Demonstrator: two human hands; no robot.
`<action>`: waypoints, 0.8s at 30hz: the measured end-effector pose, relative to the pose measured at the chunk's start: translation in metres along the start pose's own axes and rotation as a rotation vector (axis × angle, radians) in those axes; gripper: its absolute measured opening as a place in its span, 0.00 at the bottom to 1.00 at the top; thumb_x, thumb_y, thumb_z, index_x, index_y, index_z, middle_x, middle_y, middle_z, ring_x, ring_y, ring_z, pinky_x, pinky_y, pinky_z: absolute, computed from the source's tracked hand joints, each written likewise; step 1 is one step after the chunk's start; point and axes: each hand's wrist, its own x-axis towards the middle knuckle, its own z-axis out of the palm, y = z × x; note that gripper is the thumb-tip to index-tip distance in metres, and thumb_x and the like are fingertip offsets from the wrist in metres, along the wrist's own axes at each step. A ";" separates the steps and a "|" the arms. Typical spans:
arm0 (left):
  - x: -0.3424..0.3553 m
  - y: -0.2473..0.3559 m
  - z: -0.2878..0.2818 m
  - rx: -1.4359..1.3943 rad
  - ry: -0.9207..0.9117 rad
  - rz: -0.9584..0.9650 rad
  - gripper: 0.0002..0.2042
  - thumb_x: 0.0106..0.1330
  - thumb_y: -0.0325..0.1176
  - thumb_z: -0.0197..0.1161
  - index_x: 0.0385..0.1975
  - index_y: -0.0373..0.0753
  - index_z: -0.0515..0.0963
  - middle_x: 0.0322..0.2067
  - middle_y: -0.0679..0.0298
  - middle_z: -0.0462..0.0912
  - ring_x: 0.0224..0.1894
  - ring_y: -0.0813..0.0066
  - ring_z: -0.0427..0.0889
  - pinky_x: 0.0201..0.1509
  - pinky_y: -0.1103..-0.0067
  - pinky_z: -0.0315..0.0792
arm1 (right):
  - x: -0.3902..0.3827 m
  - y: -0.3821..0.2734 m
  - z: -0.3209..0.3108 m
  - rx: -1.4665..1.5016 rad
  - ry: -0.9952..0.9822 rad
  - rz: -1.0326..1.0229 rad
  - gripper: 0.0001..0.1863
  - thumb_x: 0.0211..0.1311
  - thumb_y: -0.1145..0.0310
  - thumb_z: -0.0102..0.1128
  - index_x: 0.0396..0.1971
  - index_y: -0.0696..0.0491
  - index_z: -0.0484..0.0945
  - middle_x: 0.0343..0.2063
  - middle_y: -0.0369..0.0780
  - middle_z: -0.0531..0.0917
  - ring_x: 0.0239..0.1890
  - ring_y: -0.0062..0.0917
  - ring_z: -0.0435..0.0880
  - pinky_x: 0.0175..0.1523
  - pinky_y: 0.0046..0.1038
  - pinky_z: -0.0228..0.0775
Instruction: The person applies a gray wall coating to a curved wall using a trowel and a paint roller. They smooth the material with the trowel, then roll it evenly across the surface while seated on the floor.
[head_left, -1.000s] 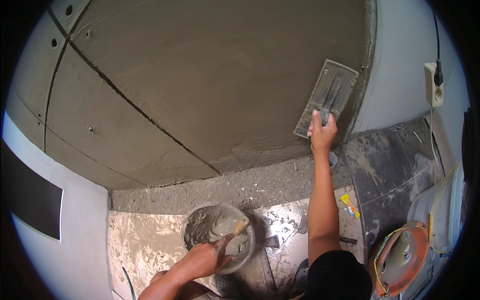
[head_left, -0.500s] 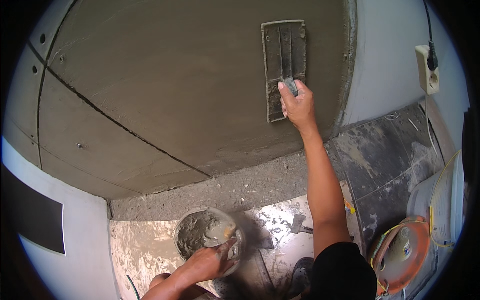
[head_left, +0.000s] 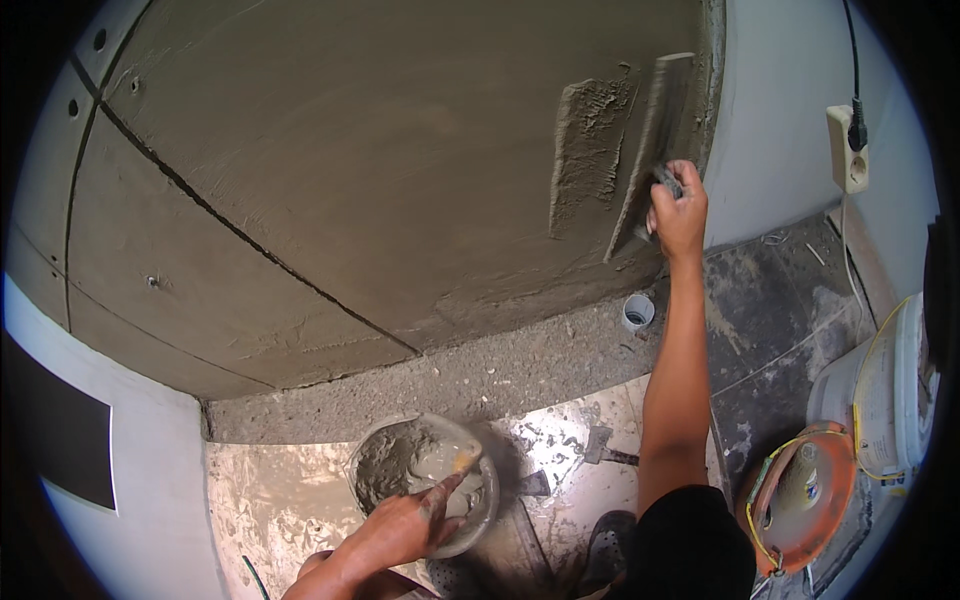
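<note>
My right hand (head_left: pixel 680 215) grips the handle of a rectangular grey plastering float (head_left: pixel 668 110), held tilted and nearly edge-on at the right part of the grey-plastered wall (head_left: pixel 380 170). Beside the float, on its left, is a raised, rough patch of fresh mortar (head_left: pixel 585 150). My left hand (head_left: pixel 410 520) is down at a round bucket (head_left: pixel 365 440) of wet mortar, with its fingers closed on a tool with a pale wooden handle (head_left: pixel 464 462); the working end of that tool is hidden.
A scraper (head_left: pixel 600 445) lies on the messy tiles behind my right forearm. An open pipe (head_left: pixel 638 305) rises at the wall's foot. An orange bucket (head_left: pixel 835 440) and white bucket (head_left: pixel 880 390) stand right. A socket strip (head_left: pixel 848 150) hangs on the white side wall.
My right hand first moved up and left with the float, then right, turning it edge-on; a rough mortar patch now shows where it was. My left hand stays at the bucket.
</note>
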 end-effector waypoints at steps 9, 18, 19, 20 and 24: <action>-0.008 -0.005 -0.010 0.005 -0.013 -0.029 0.32 0.68 0.42 0.64 0.67 0.32 0.63 0.39 0.41 0.84 0.34 0.41 0.84 0.38 0.57 0.79 | -0.040 -0.001 0.091 -0.298 -0.290 -0.193 0.15 0.48 0.73 0.62 0.39 0.55 0.75 0.27 0.44 0.81 0.30 0.28 0.82 0.38 0.33 0.76; 0.007 0.001 0.004 0.005 0.022 0.019 0.31 0.66 0.40 0.68 0.65 0.35 0.66 0.26 0.54 0.83 0.30 0.47 0.84 0.35 0.61 0.76 | -0.098 0.021 0.097 -0.218 -0.340 -0.121 0.12 0.50 0.74 0.61 0.37 0.55 0.77 0.25 0.46 0.84 0.28 0.34 0.87 0.35 0.34 0.77; 0.008 0.003 0.002 0.006 0.009 0.001 0.31 0.65 0.41 0.69 0.65 0.35 0.67 0.26 0.55 0.84 0.31 0.47 0.84 0.35 0.62 0.77 | -0.080 0.022 0.072 -0.229 -0.253 -0.144 0.11 0.50 0.74 0.61 0.36 0.55 0.77 0.25 0.45 0.84 0.28 0.29 0.86 0.35 0.33 0.77; 0.009 0.004 0.001 0.011 -0.002 -0.009 0.32 0.65 0.41 0.69 0.65 0.35 0.67 0.27 0.55 0.84 0.31 0.47 0.84 0.35 0.61 0.77 | -0.062 0.019 0.047 -0.262 -0.178 -0.155 0.10 0.50 0.74 0.60 0.34 0.56 0.78 0.25 0.42 0.83 0.29 0.22 0.83 0.36 0.31 0.76; 0.020 0.007 0.000 0.004 -0.009 -0.013 0.33 0.65 0.41 0.69 0.67 0.36 0.66 0.27 0.54 0.84 0.31 0.47 0.84 0.36 0.61 0.76 | -0.009 0.035 -0.031 -0.344 -0.018 -0.099 0.09 0.51 0.75 0.59 0.35 0.58 0.77 0.25 0.35 0.77 0.29 0.16 0.73 0.35 0.24 0.68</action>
